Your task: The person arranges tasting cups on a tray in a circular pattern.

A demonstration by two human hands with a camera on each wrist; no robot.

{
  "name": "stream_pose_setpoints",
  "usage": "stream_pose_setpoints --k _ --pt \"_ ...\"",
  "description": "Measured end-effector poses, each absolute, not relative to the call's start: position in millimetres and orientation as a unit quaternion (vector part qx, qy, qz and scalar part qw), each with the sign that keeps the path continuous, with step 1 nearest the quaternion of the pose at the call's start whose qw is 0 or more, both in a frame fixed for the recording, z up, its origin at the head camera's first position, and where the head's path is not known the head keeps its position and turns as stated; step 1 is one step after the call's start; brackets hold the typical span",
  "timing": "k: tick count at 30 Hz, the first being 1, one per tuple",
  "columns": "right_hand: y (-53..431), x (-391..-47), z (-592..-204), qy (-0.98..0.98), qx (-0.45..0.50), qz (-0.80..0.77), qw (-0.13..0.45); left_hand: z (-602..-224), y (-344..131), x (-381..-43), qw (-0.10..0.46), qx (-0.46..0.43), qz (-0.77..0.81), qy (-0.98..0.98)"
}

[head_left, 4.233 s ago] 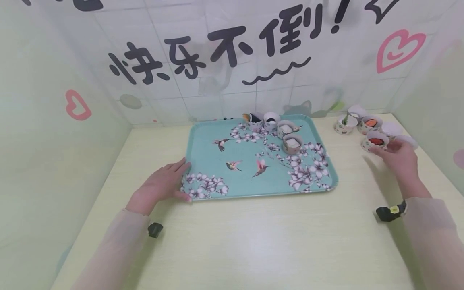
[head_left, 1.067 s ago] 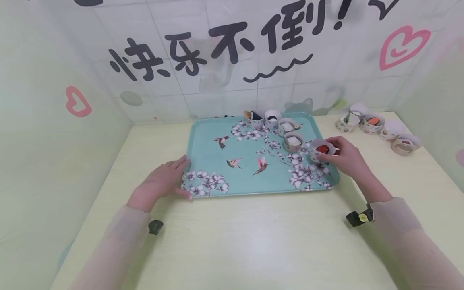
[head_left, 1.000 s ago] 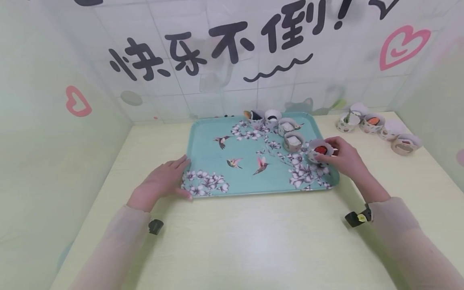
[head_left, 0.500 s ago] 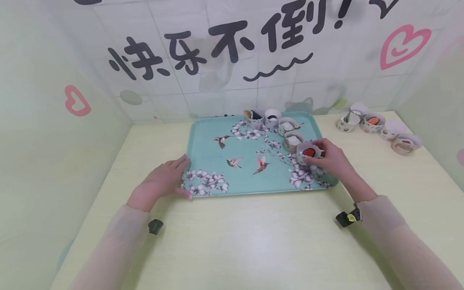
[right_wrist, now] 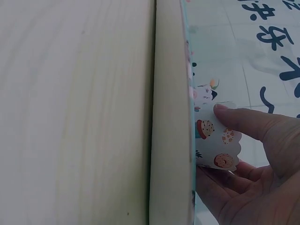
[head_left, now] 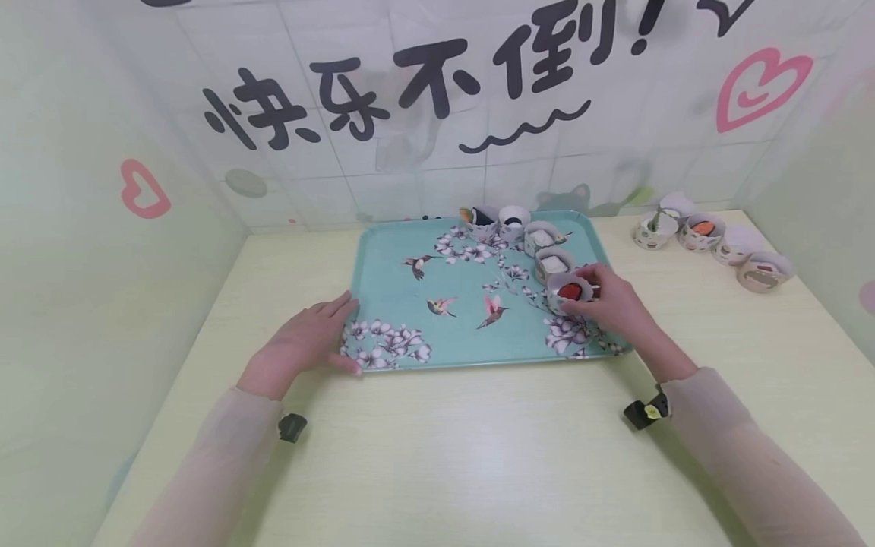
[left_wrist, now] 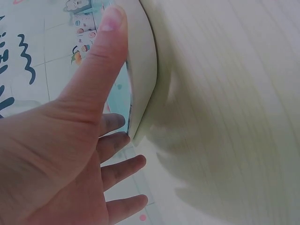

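Observation:
My right hand [head_left: 608, 302] grips a scalloped paper baking cup [right_wrist: 218, 136] printed with cakes and doughnuts; a red piece [head_left: 570, 291] lies inside it. The cup is over the right part of a turquoise tray [head_left: 403, 334] with blossoms and hummingbirds, right beside another paper cup [head_left: 553, 266] with white content. Three cups stretch from there to the tray's back edge, among them one with a black-and-white piece [head_left: 514, 225]. My left hand [head_left: 304, 342] rests at the tray's left edge with fingers extended; in the left wrist view its thumb [left_wrist: 101, 61] lies along the rim.
Several more paper cups stand on the table at the back right, one with an orange piece [head_left: 702, 229], one with something green [head_left: 654, 230], and another at the front of that group [head_left: 764, 273]. A wall with black lettering [head_left: 437, 76] closes off the back of the pale wooden table [head_left: 437, 448].
My right hand has brought the cup with the red piece from the group at the right onto the tray, then slid leftward toward the other cups. The left hand stays put.

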State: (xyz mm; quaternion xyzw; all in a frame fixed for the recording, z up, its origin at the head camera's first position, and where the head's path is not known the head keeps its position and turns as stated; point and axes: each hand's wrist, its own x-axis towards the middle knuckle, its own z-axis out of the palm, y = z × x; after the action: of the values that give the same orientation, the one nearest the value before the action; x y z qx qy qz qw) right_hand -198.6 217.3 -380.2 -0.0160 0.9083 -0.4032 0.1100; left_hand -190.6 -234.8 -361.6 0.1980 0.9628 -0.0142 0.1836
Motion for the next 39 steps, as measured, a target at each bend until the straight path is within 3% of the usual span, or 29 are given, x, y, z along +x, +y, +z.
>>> stream_pose_setpoints --k 39 --pt "231.3 -194.2 -372.8 0.901 -0.035 -0.419 0.103 -363.4 -236.1 -188.6 0.181 0.204 -0.009 0.962"
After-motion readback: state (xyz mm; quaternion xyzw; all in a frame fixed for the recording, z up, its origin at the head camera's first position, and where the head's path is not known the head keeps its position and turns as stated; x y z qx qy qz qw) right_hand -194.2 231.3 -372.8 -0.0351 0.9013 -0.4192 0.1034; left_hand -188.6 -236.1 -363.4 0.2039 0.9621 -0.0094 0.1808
